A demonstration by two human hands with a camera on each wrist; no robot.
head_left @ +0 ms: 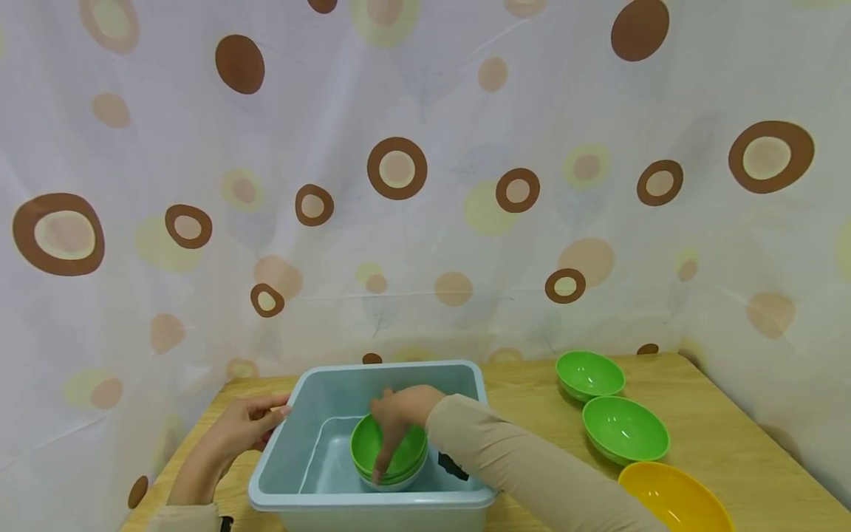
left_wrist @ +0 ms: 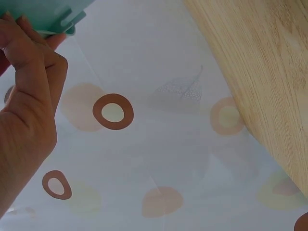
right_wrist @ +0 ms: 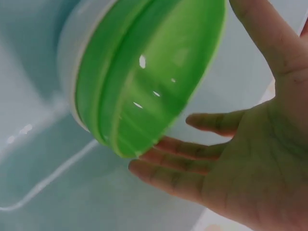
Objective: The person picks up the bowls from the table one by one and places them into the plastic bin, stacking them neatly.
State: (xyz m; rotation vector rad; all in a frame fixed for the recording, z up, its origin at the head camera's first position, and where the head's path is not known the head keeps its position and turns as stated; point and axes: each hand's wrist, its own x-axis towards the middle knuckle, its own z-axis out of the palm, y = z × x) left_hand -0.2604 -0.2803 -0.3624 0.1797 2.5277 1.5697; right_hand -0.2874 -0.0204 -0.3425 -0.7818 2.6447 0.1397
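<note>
A light blue plastic basin (head_left: pixel 372 501) stands on the wooden table. My left hand (head_left: pixel 236 428) grips its left rim, thumb on top and the other fingers on the outer side. Inside the basin sits a nested stack: green bowls (head_left: pixel 366 445) over a white bowl (right_wrist: pixel 70 62) at the bottom. Over this stack reaches my right hand (head_left: pixel 401 415), its thumb and fingers spread wide across the top bowl. In the right wrist view the fingers (right_wrist: pixel 168 180) are nearly straight, their tips right at the green rim, with the palm apart from the bowl.
To the right of the basin, a green bowl (head_left: pixel 590 374), a second green bowl (head_left: pixel 625 428) and a yellow bowl (head_left: pixel 678 499) form a row on the table (head_left: pixel 718 428). A patterned curtain (head_left: pixel 425 244) hangs behind and along both sides.
</note>
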